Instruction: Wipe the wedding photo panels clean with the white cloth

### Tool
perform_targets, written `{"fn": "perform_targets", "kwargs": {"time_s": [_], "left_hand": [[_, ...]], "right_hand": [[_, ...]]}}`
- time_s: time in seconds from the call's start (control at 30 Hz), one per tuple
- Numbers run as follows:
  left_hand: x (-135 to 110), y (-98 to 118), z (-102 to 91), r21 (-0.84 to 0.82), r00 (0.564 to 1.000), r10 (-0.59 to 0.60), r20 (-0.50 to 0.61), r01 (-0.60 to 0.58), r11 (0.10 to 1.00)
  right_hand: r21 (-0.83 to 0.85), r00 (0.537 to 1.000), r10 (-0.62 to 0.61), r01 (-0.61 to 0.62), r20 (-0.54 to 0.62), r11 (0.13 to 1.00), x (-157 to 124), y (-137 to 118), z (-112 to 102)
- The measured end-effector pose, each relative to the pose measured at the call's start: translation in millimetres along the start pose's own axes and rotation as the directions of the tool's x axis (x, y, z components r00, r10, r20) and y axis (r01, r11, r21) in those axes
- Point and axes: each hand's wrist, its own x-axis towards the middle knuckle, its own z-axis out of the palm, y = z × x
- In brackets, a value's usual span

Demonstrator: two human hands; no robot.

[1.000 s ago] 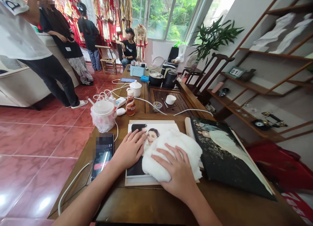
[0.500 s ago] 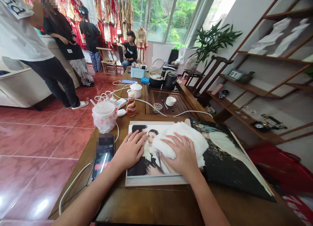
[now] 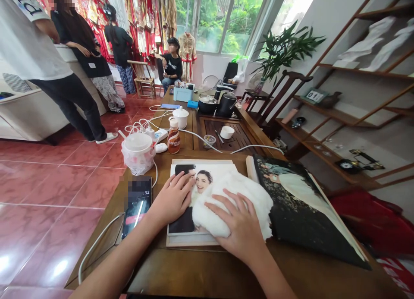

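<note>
A photo panel (image 3: 179, 221) of a couple lies flat on the wooden table (image 3: 181, 273), on top of a pale frame edge. My left hand (image 3: 171, 199) rests on its left part, fingers stretched out flat, holding nothing. Under my right hand (image 3: 241, 223) is a bunched white fluffy cloth (image 3: 207, 210), pressed onto the photo's right half with the fingers spread over it. The cloth hides much of that side of the picture. To the right, touching or close beside the cloth, lies a larger dark photo panel (image 3: 307, 221) with a pale gown on it.
A phone (image 3: 137, 212) with a cable lies left of my forearm. Behind stand a bagged white tub (image 3: 137, 150), a drink bottle (image 3: 174, 137), a lidded white pot (image 3: 180, 118) and a tea tray (image 3: 210, 128). Several people are farther off at the left.
My right hand has slid the white cloth toward me and a little left over the photo, baring its upper right. The left hand stays in place.
</note>
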Motion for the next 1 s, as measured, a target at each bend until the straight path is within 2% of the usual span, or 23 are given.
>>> {"fn": "perform_targets", "kwargs": {"time_s": [0.2,0.43,0.63,0.73,0.9,1.0], "left_hand": [[-1,0,2.1,-0.015,1.0,0.006,-0.016,-0.006,1.0],[0,0,-1.3,-0.009,1.0,0.008,-0.01,-0.008,1.0],[0,1,-3.1,-0.003,1.0,0.001,-0.011,-0.001,1.0],[1,2,-2.8,-0.002,1.0,-0.003,-0.012,0.002,1.0],[0,1,-3.3,-0.015,1.0,0.002,-0.022,-0.002,1.0],[-1,1,-4.3,-0.021,1.0,0.003,-0.026,-0.004,1.0]], "right_hand": [[-0.042,0.991,0.108,-0.111,-0.076,0.993,27,22,5],[-0.03,0.969,0.188,-0.195,-0.157,0.98,36,6,5],[0.071,0.991,0.096,-0.09,-0.088,0.993,20,-17,3],[0.096,0.996,0.067,-0.062,-0.058,0.993,16,-18,0],[-0.004,0.982,0.17,-0.171,-0.08,0.985,32,-5,-1],[-0.027,0.978,0.186,-0.189,-0.092,0.982,39,-3,-3]]}}
